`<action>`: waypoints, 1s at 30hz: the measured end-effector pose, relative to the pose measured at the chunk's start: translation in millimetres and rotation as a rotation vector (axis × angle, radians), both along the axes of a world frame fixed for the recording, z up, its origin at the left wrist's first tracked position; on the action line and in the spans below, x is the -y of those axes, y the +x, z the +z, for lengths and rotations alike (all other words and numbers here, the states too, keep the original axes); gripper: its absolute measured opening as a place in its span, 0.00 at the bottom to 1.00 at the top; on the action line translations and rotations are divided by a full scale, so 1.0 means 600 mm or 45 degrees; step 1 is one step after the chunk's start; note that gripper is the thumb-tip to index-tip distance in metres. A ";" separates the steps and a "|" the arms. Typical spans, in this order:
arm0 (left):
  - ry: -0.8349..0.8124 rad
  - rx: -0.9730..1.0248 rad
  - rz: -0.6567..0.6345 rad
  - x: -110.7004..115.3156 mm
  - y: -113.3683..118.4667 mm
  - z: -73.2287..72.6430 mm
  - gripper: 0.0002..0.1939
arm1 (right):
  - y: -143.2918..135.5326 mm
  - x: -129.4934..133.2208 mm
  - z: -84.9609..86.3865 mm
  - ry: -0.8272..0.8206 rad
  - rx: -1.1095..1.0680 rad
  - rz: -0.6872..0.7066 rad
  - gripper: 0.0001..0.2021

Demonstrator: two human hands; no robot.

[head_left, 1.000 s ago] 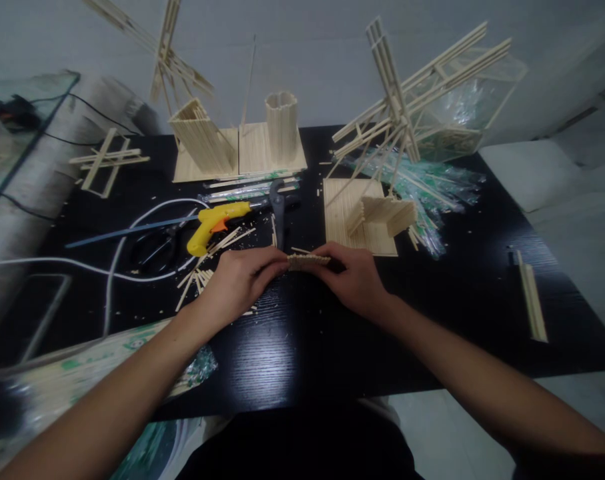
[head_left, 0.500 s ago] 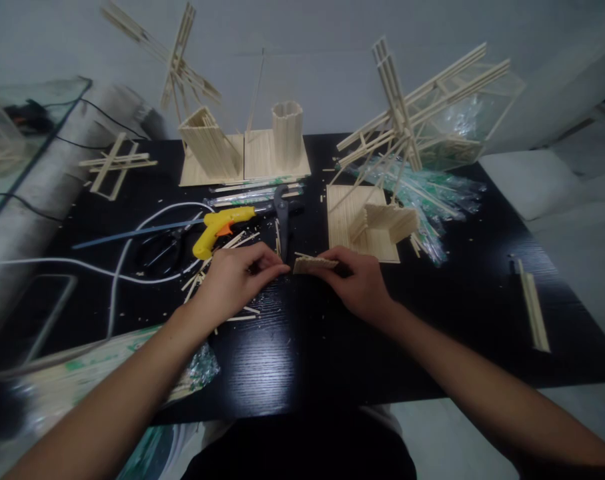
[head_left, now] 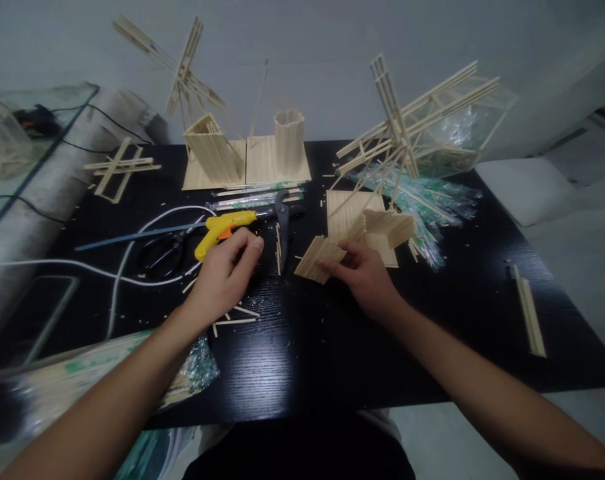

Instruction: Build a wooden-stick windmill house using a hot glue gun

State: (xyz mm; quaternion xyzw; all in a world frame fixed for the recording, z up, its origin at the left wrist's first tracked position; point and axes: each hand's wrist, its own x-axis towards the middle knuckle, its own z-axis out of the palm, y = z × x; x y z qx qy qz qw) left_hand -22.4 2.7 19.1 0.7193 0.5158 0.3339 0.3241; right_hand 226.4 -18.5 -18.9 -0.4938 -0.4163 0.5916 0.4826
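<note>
Left hand (head_left: 225, 272): shifted away from the stick panel (head_left: 312, 259), which both hands pinch one second earlier; it now lies farther left, beside the yellow glue gun (head_left: 232, 219) in my view.
Stick panel, aspect: turned from nearly edge-on to tilted, so that I see its broad ribbed face, with one slanting end toward the left.
Meaning for the work: I judge that the right hand now carries the panel alone, leaving the left free; the turned face seems to give a clearer look at the rows of sticks.
Left fingers: curled, thumb lying near the index finger; I see nothing held. Their far side is hidden, so I cannot tell whether they touch the glue gun or close on its grip.
Right hand (head_left: 368, 277): clamped on the panel's right-hand portion, thumb across the near face, fingers partly behind.
Stick panel, position: between the hands, on the near side of the part-built box walls (head_left: 401, 230) and their flat stick base (head_left: 343, 208); whether its lower edge meets the black tabletop (head_left: 332, 360) I cannot tell.
Dark hand tool (head_left: 283, 230): lying between the glue gun and the panel, apart from both hands.
Cut sticks (head_left: 237, 321): scattered near the left wrist, loose on the tabletop.
</note>
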 end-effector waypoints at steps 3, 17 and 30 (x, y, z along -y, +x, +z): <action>-0.100 0.175 0.016 0.000 0.003 0.002 0.16 | -0.001 -0.001 0.002 -0.044 -0.062 -0.009 0.20; -0.164 0.799 0.261 -0.026 -0.021 0.023 0.13 | 0.002 -0.002 -0.003 -0.059 -0.094 0.004 0.19; 0.149 0.043 0.525 -0.057 -0.089 0.021 0.14 | 0.001 0.000 0.000 -0.089 -0.084 -0.005 0.19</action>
